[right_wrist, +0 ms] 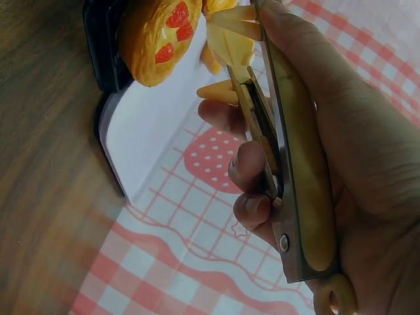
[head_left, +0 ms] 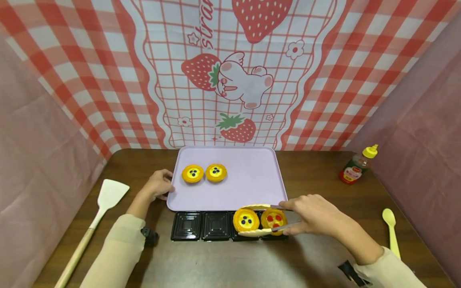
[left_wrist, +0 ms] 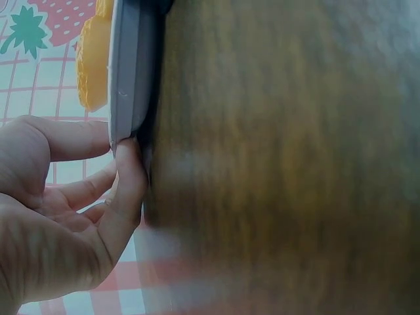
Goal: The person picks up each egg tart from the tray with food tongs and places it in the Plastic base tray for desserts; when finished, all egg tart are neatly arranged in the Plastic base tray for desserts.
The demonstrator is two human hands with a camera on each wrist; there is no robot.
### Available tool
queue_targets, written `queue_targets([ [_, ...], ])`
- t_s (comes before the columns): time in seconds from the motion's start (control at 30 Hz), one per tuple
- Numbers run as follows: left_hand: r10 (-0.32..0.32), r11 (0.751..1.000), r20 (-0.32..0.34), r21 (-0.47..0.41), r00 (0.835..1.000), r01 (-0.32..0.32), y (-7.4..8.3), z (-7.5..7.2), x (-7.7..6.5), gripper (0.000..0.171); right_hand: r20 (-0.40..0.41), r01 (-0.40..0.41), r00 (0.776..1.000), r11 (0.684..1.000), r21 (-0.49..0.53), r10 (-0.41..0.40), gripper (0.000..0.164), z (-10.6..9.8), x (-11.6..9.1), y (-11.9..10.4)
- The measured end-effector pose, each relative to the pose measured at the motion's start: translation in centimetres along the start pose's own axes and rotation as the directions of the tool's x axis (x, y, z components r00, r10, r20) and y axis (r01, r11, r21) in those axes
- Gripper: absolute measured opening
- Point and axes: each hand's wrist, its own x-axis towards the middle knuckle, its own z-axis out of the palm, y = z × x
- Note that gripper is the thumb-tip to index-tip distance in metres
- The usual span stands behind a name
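Note:
My left hand (head_left: 160,185) pinches the left rim of a lilac tray (head_left: 252,176), thumb on top and a finger beneath in the left wrist view. Two blueberry-topped egg tarts (head_left: 192,173) sit side by side on the tray's left half. My right hand (head_left: 317,214) grips yellow-tipped metal tongs (right_wrist: 305,164). The tongs' two tips reach past a strawberry-topped tart (right_wrist: 161,42) and lie on either side of another blueberry tart (head_left: 246,219). Both of these tarts are in the right-hand compartments of a black plastic tray (head_left: 186,226), in front of the lilac tray.
On the left lies a white spatula (head_left: 109,194) with a wooden handle. A red sauce bottle (head_left: 356,166) with a yellow cap stands at the back right, and a pale yellow spoon (head_left: 390,224) lies near the right edge. Behind the wooden table (head_left: 313,176) hangs a strawberry-print cloth (head_left: 223,132).

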Motion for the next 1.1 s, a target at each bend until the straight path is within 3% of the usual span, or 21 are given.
queue_targets([
  [0.23,-0.004,1.000,0.007,0.001,1.000,0.004,0.2,0.0,-0.1,0.057,-0.018,-0.032,0.999,0.999,-0.010,0.031,0.078,0.1,-0.1,-0.1],
  [0.63,-0.002,1.000,0.008,0.001,1.000,0.002,0.0,0.0,-0.2,0.057,-0.028,-0.058,0.998,0.998,0.025,0.059,0.081,-0.3,-0.4,-0.1],
  [0.9,0.008,1.000,0.004,0.003,1.000,-0.008,0.2,0.3,-0.2,0.056,-0.093,-0.045,0.995,0.999,0.002,0.045,0.082,-2.0,0.3,0.2],
  [1.1,-0.008,1.000,0.013,0.030,1.000,0.007,0.3,0.1,-0.2,0.055,-0.114,-0.057,0.992,0.998,0.003,0.057,0.086,-3.9,2.3,1.0],
])
